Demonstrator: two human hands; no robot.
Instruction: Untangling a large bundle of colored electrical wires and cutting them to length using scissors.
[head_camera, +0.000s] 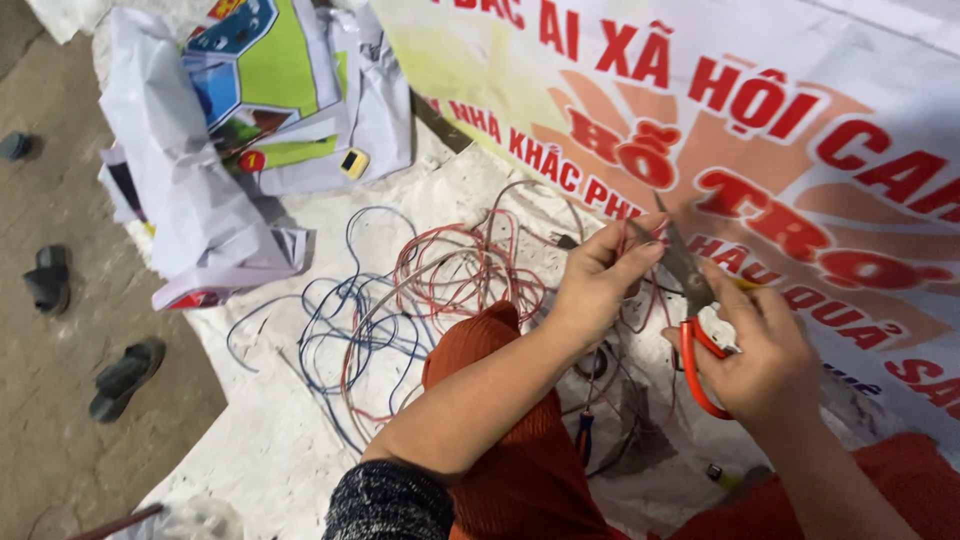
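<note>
the left hand (600, 275) pinches a red wire (628, 238); the right hand (760, 345), at its 4 o'clock, grips red-handled scissors (690, 300) beside it. a tangle of wires (420, 290) lies uncut at 9 o'clock.

I see a thin red wire (632, 238) pinched between the fingertips of my left hand (598, 285), held up off the ground and running down into a loose tangle of red wires (465, 270) that lies in loops on the white sheet (250, 440). My right hand (765, 350) is wrapped around the red handles of a pair of scissors (690, 290), whose grey metal blades tilt up and to the left. The blade tips sit right at the pinched wire, though I cannot tell whether they touch it.
</note>
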